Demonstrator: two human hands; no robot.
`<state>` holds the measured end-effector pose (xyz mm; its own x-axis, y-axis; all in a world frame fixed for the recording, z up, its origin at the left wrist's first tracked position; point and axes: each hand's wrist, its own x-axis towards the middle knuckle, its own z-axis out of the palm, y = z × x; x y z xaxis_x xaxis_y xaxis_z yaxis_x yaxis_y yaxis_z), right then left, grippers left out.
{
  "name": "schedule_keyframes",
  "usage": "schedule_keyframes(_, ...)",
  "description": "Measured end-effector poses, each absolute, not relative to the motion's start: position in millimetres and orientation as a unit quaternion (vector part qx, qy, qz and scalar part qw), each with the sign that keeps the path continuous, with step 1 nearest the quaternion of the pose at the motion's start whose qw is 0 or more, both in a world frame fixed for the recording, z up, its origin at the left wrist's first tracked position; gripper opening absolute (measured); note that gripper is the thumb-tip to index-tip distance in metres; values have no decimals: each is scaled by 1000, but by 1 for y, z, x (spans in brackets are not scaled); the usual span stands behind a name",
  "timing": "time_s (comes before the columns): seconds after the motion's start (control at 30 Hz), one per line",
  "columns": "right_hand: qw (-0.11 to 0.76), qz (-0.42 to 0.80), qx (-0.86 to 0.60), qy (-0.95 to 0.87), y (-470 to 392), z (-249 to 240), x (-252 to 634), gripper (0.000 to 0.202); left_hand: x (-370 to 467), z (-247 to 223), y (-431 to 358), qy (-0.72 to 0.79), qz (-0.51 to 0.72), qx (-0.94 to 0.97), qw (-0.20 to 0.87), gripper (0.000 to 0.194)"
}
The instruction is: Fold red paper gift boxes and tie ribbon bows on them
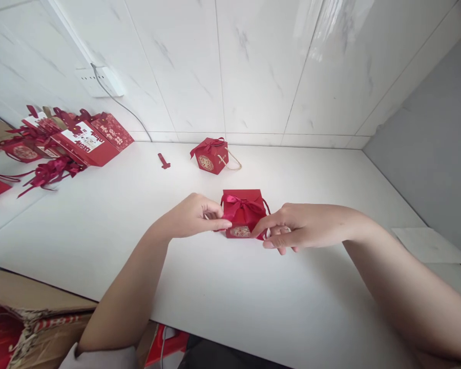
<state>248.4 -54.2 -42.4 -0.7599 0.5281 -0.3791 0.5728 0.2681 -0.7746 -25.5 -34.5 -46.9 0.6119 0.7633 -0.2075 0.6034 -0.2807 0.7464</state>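
A red gift box (249, 195) with a gold round emblem stands on the white table in front of me. A shiny red ribbon (243, 205) is tied in a bow across its front, and dark red cord handles show at its sides. My left hand (197, 215) pinches the ribbon's left part between thumb and fingers. At the box's right front, my right hand (297, 225) has its fingers apart, the index finger against the ribbon and front face. This hand covers the box's lower right corner.
Behind stands a second red box (211, 156) with a bow and gold cord handle. A small red tag (163, 161) lies left of it. Red boxes (107, 133) and a ribbon bundle (54, 171) crowd the left. A cardboard box (57, 338) sits below the table's front edge.
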Motion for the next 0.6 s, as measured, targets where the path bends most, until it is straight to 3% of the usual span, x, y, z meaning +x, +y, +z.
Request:
schedule_keyframes(0.17, -61, -358, 389, 846, -56, -51, 249, 32, -15, -54, -40, 407, 104, 790, 447, 30)
schedule_keyframes(0.3, -86, -285, 453, 841, -53, -55, 247, 36, -11, -64, -44, 371, 209, 865, 266, 36)
schedule_keyframes(0.4, -157, -235, 464, 840, -52, -57, 241, 33, -20, -68, -33, 404, 351, 833, 142, 30)
schedule_keyframes(0.5, -242, -204, 444, 838, -52, -64, 230, 27, -30, -68, -19, 436, 407, 792, 128, 21)
schedule_keyframes(0.6, -268, -153, 384, 870, -51, -77, 218, 29, -36, -68, -11, 459, 354, 804, 132, 20)
